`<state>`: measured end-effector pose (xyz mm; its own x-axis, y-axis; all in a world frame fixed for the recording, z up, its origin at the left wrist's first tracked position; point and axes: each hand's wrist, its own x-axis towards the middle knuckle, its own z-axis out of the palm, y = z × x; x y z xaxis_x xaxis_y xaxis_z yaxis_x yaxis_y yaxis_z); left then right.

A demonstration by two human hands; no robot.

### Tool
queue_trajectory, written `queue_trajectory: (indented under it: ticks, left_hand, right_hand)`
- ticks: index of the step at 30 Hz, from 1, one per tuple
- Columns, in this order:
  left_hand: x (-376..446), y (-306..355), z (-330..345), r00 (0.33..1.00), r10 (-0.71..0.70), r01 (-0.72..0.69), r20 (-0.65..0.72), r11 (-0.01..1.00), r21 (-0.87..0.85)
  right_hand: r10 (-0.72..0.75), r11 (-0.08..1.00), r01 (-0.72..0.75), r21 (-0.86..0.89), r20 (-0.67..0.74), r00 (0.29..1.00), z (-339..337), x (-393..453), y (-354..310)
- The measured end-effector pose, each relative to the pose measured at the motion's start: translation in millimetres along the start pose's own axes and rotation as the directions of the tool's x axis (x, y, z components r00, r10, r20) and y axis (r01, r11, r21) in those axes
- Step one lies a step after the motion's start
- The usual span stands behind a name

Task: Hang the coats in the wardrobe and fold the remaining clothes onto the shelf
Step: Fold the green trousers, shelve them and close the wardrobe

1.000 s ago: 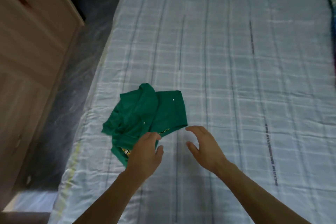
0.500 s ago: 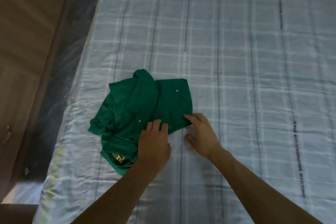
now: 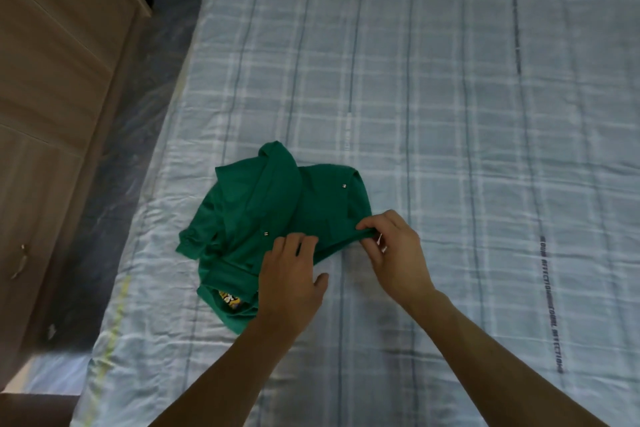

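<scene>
- Bed [image 3: 450,114] w/ pale blue checked cover fills most of the frame; dark floor [image 3: 138,135] strip runs beside it at left.
- Wooden wardrobe [image 3: 52,97] in upper left of frame, doors closed.
- Green garment [image 3: 263,204] lies crumpled on the cover, left of centre; small metal snaps visible, yellow print at its lower edge.
- Left hand [image 3: 289,282] rests flat on the garment, fingers straight.
- Right hand [image 3: 394,250] pinches the garment's right edge btw thumb and fingers.
</scene>
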<state>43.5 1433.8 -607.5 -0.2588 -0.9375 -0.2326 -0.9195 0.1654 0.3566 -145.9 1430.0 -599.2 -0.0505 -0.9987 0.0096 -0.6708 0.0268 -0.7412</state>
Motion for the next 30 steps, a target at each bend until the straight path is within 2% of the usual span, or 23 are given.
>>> queue_trajectory:
  ticks: [5,8,13,19,23,27,30]
  left_hand:
    - [-13,15,-39,0.985,0.049,-0.062,-0.164,0.996,-0.070]
    - [-28,29,-71,0.982,0.084,-0.110,-0.167,0.982,-0.151]
    - [-64,58,-119,0.966,0.238,-0.259,-0.105,0.920,-0.296]
    - [-123,89,-169,0.929,0.305,-0.369,-0.211,0.816,-0.445]
    - [-156,99,-204,0.884,0.394,-0.467,-0.252,0.764,-0.445]
    - [-188,109,-231,0.821,0.499,-0.571,-0.278,0.723,-0.388]
    - [-220,121,-243,0.783,0.510,-0.619,-0.356,0.692,-0.371]
  right_hand:
    - [0.009,1.000,-0.007,0.029,-0.064,0.998,-42,-17,-34]
    - [0.012,0.999,-0.005,0.051,-0.134,0.991,-73,-32,-54]
    - [-0.007,1.000,0.008,0.008,-0.209,0.978,-131,-68,-93]
    - [0.006,0.997,-0.027,-0.073,-0.277,0.961,-186,-125,-145]
    - [-0.081,0.987,0.036,-0.159,-0.287,0.955,-218,-162,-184]
    - [-0.055,0.998,0.037,-0.059,-0.351,0.935,-237,-202,-218]
    - [-0.116,0.993,0.113,-0.031,-0.411,0.904,-251,-221,-245]
